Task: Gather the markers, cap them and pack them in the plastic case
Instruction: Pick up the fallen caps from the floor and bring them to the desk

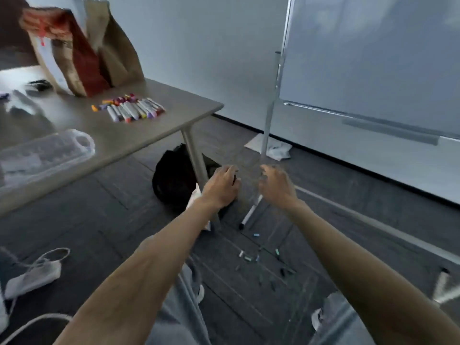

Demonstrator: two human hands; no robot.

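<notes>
- Dark floor [112, 220] fills the lower half of a pale-walled room, with a whiteboard [373, 58] on a stand at the right.
- A grey table [154, 125] reaches in from the left, and its corner points toward the whiteboard.
- The markers [132, 109] lie side by side in a loose row on the table, near its far edge. A few coloured caps lie just behind them.
- The plastic case [47, 153], clear and lying flat, sits at the table's near left edge, well apart from the markers.
- Brown and red paper bags [99, 53] stand upright at the back of the table.
- A black bag [174, 178] sits on the floor against the table leg.
- One white marker [250, 212] with a dark tip lies on the floor just below the hands.
- Small loose caps [249, 257] are scattered on the floor nearer the person.
- A white block with a cord [32, 277] lies on the floor at the left.
- The left hand [221, 185] is stretched out over the black bag, back toward the camera. Its fingers bend out of sight, so I cannot tell whether its grip holds anything.
- The right hand [273, 185] is stretched out beside it, apart from it. Its grip is released, with the fingers loosely curled round nothing.
- The whole view is blurred.
</notes>
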